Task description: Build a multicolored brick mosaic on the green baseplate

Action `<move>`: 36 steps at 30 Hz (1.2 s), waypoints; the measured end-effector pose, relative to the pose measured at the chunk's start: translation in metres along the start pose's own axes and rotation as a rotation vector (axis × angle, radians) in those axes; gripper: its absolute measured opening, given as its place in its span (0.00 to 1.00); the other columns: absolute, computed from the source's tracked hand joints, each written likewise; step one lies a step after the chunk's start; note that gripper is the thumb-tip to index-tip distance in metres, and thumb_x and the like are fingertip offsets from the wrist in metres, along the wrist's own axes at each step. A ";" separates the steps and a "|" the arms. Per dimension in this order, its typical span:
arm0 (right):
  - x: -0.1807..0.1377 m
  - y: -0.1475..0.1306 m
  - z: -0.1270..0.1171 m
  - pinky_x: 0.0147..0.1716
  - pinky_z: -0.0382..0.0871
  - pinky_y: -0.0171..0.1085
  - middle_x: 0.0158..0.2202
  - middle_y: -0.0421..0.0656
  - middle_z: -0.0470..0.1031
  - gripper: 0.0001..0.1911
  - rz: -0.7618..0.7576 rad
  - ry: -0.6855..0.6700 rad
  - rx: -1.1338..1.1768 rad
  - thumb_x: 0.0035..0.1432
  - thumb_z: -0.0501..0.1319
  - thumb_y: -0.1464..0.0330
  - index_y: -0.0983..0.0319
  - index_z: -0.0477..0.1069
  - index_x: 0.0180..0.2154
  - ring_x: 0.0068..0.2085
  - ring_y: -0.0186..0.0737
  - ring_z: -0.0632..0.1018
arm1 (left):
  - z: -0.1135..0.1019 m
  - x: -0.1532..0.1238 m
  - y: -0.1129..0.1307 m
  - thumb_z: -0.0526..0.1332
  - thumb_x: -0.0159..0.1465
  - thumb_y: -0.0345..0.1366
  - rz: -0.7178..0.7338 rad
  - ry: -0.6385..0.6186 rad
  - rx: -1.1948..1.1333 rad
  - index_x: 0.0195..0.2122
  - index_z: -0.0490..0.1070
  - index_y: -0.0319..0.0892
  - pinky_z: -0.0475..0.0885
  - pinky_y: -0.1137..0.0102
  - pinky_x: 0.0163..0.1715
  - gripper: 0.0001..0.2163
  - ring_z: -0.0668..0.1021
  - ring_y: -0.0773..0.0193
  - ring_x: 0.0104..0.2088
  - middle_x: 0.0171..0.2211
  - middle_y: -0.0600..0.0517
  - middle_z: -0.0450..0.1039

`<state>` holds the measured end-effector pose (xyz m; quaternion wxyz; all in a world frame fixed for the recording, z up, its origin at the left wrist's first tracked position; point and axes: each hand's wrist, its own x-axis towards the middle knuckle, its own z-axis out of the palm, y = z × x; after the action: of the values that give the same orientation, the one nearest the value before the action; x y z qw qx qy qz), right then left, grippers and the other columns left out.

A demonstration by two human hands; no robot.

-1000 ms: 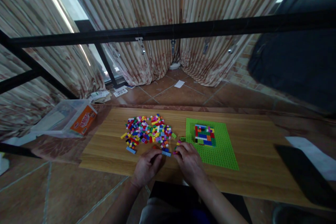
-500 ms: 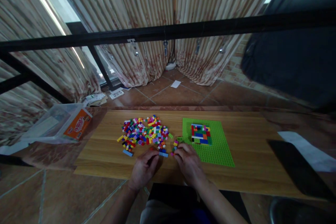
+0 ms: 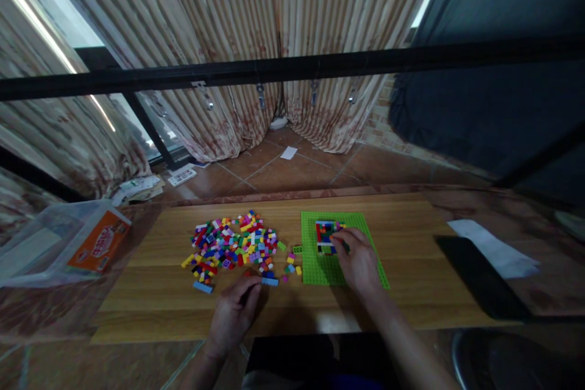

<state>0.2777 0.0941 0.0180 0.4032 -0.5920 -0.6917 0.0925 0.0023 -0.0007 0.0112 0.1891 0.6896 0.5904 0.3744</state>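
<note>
My right hand [image 3: 359, 259] is over the green baseplate [image 3: 315, 271], its fingertips pinched at the top of a flat block of coloured building bricks [image 3: 325, 248]. Anything between those fingertips is too small to make out, and the hand hides the block's right part. My left hand [image 3: 235, 308] rests on the table, fingers loosely curled and thumb apart, with nothing visible in it. By its fingertips lies a light blue brick [image 3: 270, 282]. Several loose small bricks [image 3: 290, 260] lie between the hands, left of the baseplate.
A spread pile of mixed bricks [image 3: 237, 242] covers the left middle of the wooden table [image 3: 150, 292]. Beyond the table's left end stands a clear plastic box [image 3: 50, 244] with an orange label. A black flat object [image 3: 479, 277] and white paper [image 3: 493, 247] lie at the right.
My right hand has gone from the loose bricks to the brick block on the baseplate. My left hand stays by the light blue brick. The whole view has shifted somewhat.
</note>
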 end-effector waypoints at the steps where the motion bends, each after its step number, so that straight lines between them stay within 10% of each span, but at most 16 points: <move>1: 0.003 0.003 0.001 0.44 0.67 0.44 0.38 0.47 0.75 0.14 0.004 0.006 -0.006 0.62 0.54 0.62 0.60 0.76 0.34 0.41 0.45 0.73 | 0.000 0.000 0.000 0.58 0.63 0.37 0.003 -0.001 0.003 0.38 0.74 0.46 0.75 0.71 0.36 0.07 0.80 0.63 0.35 0.34 0.52 0.79; 36: 0.014 0.006 0.021 0.40 0.66 0.42 0.36 0.47 0.79 0.15 0.000 0.015 -0.152 0.62 0.52 0.67 0.61 0.78 0.36 0.37 0.44 0.74 | -0.001 0.002 0.002 0.56 0.65 0.35 0.006 -0.024 0.015 0.37 0.74 0.45 0.74 0.73 0.35 0.07 0.80 0.64 0.33 0.32 0.52 0.78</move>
<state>0.2689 0.1155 0.0067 0.3625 -0.6215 -0.6936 0.0352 0.0028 0.0007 0.0142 0.1898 0.6970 0.5889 0.3623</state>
